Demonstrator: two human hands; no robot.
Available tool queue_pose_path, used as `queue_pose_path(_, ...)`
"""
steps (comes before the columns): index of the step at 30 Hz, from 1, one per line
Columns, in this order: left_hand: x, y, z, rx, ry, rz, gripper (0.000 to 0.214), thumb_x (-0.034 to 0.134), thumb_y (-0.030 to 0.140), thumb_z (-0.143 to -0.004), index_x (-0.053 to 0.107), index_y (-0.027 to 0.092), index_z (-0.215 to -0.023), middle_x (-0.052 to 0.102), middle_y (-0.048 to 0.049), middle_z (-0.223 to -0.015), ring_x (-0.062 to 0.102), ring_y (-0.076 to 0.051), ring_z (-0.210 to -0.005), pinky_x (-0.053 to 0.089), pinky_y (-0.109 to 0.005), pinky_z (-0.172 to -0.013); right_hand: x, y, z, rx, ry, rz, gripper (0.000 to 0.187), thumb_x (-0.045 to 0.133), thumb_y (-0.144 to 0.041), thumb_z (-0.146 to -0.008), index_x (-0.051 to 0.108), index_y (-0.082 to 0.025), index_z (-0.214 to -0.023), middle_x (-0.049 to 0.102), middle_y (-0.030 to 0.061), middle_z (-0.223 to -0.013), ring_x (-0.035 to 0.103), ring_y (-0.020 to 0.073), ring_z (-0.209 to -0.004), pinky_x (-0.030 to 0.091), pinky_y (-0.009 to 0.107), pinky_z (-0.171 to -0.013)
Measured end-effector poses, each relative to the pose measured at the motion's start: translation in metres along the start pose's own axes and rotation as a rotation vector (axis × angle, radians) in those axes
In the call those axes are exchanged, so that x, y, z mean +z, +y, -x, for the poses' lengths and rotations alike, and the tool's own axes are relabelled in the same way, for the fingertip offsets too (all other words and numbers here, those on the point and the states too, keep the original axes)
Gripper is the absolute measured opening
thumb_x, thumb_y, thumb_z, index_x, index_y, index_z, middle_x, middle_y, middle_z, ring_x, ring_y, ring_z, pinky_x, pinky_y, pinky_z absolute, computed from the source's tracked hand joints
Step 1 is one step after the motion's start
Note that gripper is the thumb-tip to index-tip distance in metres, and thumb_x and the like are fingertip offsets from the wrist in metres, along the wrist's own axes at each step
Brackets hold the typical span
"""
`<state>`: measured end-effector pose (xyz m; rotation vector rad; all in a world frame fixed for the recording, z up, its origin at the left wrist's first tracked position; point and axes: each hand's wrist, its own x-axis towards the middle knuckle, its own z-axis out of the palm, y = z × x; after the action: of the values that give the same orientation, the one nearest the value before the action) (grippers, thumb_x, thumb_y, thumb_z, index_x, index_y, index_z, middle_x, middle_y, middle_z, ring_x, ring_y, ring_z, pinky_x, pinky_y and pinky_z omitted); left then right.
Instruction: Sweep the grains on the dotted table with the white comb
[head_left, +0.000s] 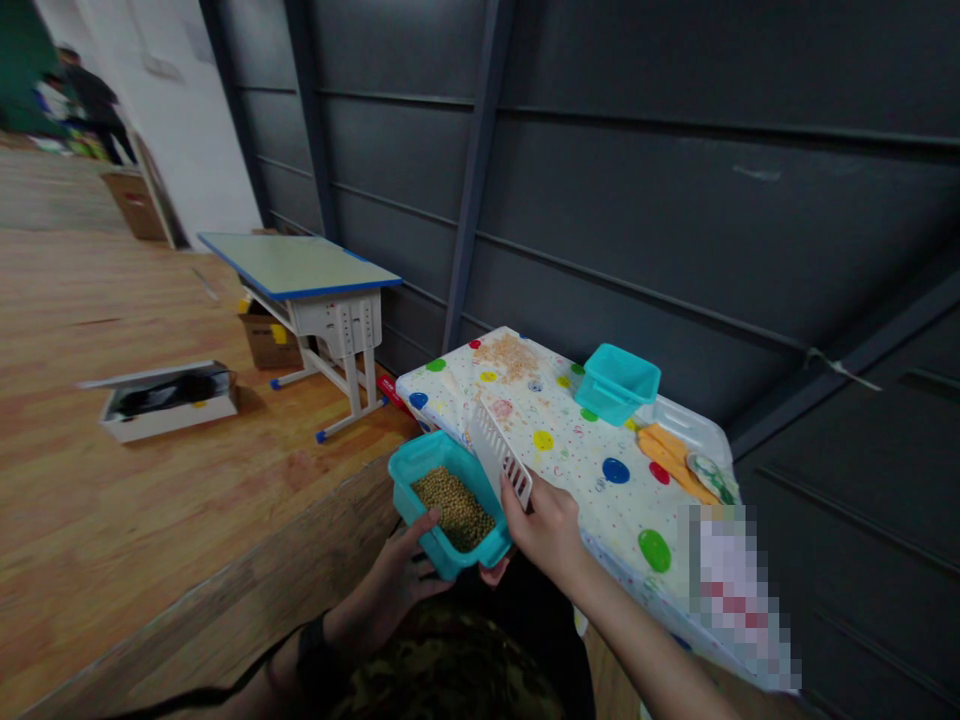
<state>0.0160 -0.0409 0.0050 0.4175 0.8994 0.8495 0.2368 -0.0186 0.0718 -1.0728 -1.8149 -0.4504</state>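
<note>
A turquoise plastic container (405,462) holding round, tan beans (450,500) is at the table's near left edge. My left hand (405,565) grips its near left side, thumb over the rim. My right hand (551,525) is closed on a white slotted plastic piece (495,450), held upright along the container's right rim. Whether that piece touches the container, I cannot tell. Something pinkish (495,572) shows beneath the near right corner, too little of it to name.
On the spotted tablecloth (577,490) lie light crumbs (510,355), a second turquoise container (619,385), a white tray (694,425), an orange cloth (671,460) and a blurred-out item (735,590). A school desk (300,262) and an open white box (172,400) stand left; a dark panelled wall (637,180) rises behind.
</note>
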Motion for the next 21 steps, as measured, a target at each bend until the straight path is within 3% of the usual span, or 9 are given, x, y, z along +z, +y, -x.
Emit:
queue_pose_path(6,0.005,0.005,0.008,0.012,-0.005,0.0,0.103,0.091,0.066,-0.077,0.05,0.016,-0.157,0.072,-0.0276,-0.149,0.076,-0.046,-0.128,0.057,-0.06,-0.111,-0.002,0.006,-0.003,0.029,0.01,0.022,0.023,0.06,-0.028,-0.11,0.08,-0.02,-0.101,0.078,0.0043,-0.068,0.07,0.0179,-0.05,0.056,0.025,-0.056)
queue_pose_path(15,-0.002,-0.001,-0.005,-0.029,0.017,-0.033,0.089,0.081,0.063,-0.089,0.048,0.017,-0.158,0.07,-0.0265,-0.154,0.076,-0.044,-0.128,0.06,-0.057,-0.106,0.018,0.029,-0.008,0.04,-0.029,0.086,0.033,0.053,-0.034,-0.113,0.08,-0.018,-0.1,0.081,0.0067,-0.074,0.073,0.0184,-0.055,0.056,0.025,-0.058)
queue_pose_path(21,0.002,0.006,0.006,0.013,-0.019,-0.037,0.1,0.085,0.067,-0.081,0.048,0.017,-0.158,0.071,-0.0265,-0.152,0.075,-0.045,-0.129,0.057,-0.059,-0.111,0.021,0.026,-0.009,-0.034,0.014,0.048,0.031,0.054,-0.031,-0.113,0.08,-0.017,-0.105,0.084,0.0086,-0.081,0.076,0.0191,-0.059,0.059,0.025,-0.06)
